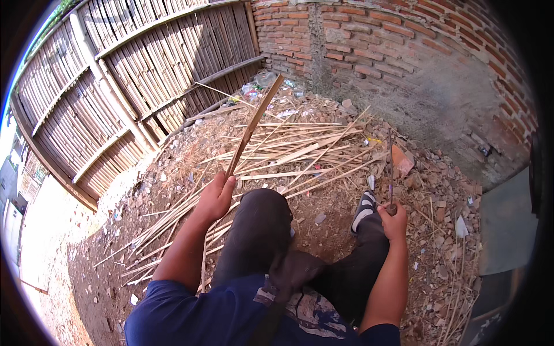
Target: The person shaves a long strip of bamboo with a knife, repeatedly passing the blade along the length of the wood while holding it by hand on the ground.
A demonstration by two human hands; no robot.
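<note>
On the ground point(92, 282), in front of the corner where a bamboo fence point(164, 63) meets a brick wall point(369, 49), lies a loose pile of split bamboo strips point(306, 151). The strips cross one another at various angles; further lengths fan out along the person's left side, toward the fence edge of the ground.

Left hand point(216, 197): clenched around the lower end of a wide bamboo slat point(257, 122). The slat is raised and tilted, its free end directed toward the corner and set slightly to the right of the grip. In view, it passes in front of the pile (contact with the strips beneath cannot be determined).

Right hand point(395, 222): grasping the dark handle of a slender tool point(391, 158). The tool points away from the person, toward the wall edge of the ground, well apart from the slat. Its blade appears very narrow from this angle.

Near the tool, a reddish brick fragment point(402, 161) rests on rubble. A striped shoe point(364, 209) is positioned just beside the right hand in view. Plastic litter point(265, 79) is gathered at the corner; a grey panel point(509, 222) stands along the right edge.
</note>
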